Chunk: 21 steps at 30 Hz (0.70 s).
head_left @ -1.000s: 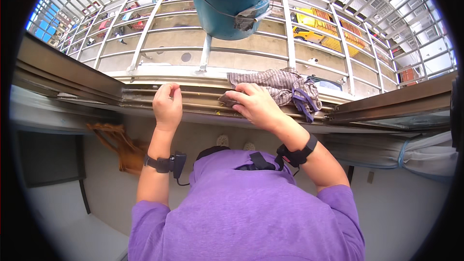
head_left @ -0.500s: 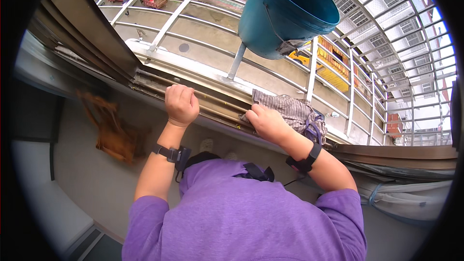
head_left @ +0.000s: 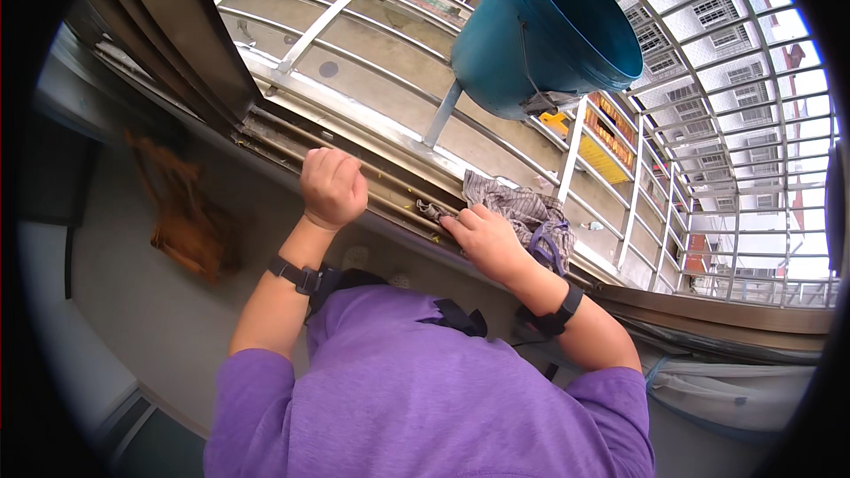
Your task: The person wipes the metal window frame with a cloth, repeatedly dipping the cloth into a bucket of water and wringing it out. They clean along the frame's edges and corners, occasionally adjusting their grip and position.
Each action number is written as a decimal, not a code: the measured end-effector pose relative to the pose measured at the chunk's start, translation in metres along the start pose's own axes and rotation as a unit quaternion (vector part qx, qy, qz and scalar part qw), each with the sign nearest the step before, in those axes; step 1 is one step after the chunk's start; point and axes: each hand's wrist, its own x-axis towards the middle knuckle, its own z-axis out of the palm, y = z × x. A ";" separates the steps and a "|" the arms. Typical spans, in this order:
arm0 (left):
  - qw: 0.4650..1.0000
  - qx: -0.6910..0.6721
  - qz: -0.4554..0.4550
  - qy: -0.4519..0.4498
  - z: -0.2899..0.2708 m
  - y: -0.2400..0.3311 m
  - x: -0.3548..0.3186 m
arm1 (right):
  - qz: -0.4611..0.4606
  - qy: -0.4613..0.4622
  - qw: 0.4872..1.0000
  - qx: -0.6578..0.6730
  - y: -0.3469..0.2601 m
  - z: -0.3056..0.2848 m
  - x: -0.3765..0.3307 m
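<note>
A brown window track (head_left: pixel 381 184) with several grooves crosses the middle of the view. My left hand (head_left: pixel 334 188) is closed at the track, its fingers curled down and their tips out of sight, so what they hold, if anything, is hidden. To its right, my right hand (head_left: pixel 482 241) presses a striped grey cloth (head_left: pixel 518 205) into the grooves. A twisted end of the cloth pokes out left of my right fingertips, while the bulk lies bunched over the outer sill. Small yellow bits lie in the track.
A teal bucket (head_left: pixel 542 44) stands beyond the window against a metal bar cage (head_left: pixel 350 9). At the left is a brown window sash (head_left: pixel 190 44). A wooden stool (head_left: pixel 190 235) is on the floor below, and a tied pale curtain (head_left: pixel 730 389) hangs at the right.
The view has turned slightly. My right hand has slid a little left along the track, and more of the cloth's twisted end shows beside its fingers. My left hand stays about where it was.
</note>
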 end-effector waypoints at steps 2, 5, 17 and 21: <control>1.000 -0.003 -0.001 0.006 0.002 0.001 0.000 | -0.029 -0.009 0.999 0.011 0.002 0.013 0.013; 1.000 -0.009 -0.010 0.015 0.002 0.002 0.000 | -0.045 -0.005 0.999 0.022 -0.006 0.019 0.058; 0.969 -0.157 -0.178 0.066 -0.079 0.007 -0.012 | 0.165 -0.070 0.981 0.068 -0.006 0.004 -0.009; 0.941 -0.169 -0.290 0.049 -0.125 0.010 -0.057 | 0.146 -0.063 0.986 0.055 -0.004 0.007 -0.014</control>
